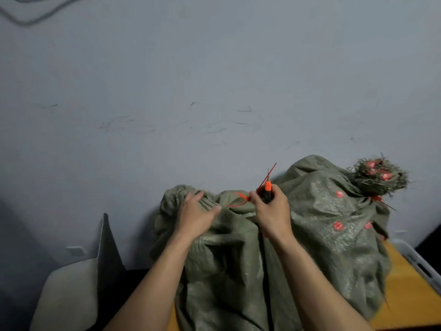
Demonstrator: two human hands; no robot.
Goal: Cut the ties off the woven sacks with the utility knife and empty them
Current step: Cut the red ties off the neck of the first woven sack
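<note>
Two grey-green woven sacks lie on a wooden table [405, 297]. The near sack [226, 271] has its gathered neck at the top left, where my left hand [196, 212] rests flat with fingers spread. My right hand [269, 209] grips the orange and black utility knife [267, 191], blade pointing up. Its thumb and fingers also pinch a red plastic tie [239, 200], whose loop hangs loose to the left and whose tail sticks up past the knife. The far sack [329, 199] has a frayed neck [379, 176] at the right, bound with a red tie.
A scuffed grey wall stands close behind the sacks. A white plastic crate edge [420, 261] shows at the right beside the table. A grey sheet or board [78, 290] leans at the lower left, with dark floor around it.
</note>
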